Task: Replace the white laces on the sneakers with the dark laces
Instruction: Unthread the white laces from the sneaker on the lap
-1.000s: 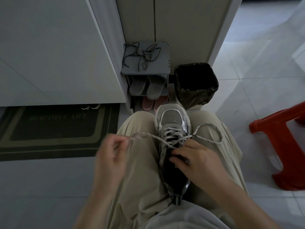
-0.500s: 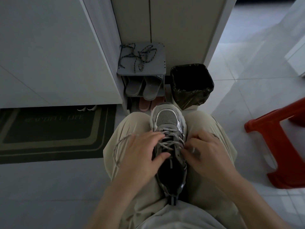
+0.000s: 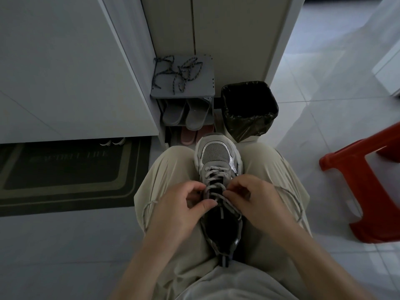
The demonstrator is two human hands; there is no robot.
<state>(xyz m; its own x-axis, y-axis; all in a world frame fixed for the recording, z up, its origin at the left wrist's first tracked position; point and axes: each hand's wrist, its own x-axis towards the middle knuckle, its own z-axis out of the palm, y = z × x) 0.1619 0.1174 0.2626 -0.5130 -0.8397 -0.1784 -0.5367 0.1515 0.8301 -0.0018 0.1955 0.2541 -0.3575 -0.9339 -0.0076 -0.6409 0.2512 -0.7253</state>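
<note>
Grey mesh sneaker [image 3: 217,156] on beige-trousered lap [image 3: 168,169]; left hand [image 3: 179,211], right hand [image 3: 257,200] fingers curled, each pinching its white woven lace [image 3: 216,169]; dark speckled laces [image 3: 179,72] on grey shelf [image 3: 203,87].

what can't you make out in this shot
Head view:
- sneaker eyelets under the left hand and right hand: covered by them
- lettering on the doormat: too dim, blurred
- red stool: cut off by right edge
- shoes under the cabinet: only toes show
</note>
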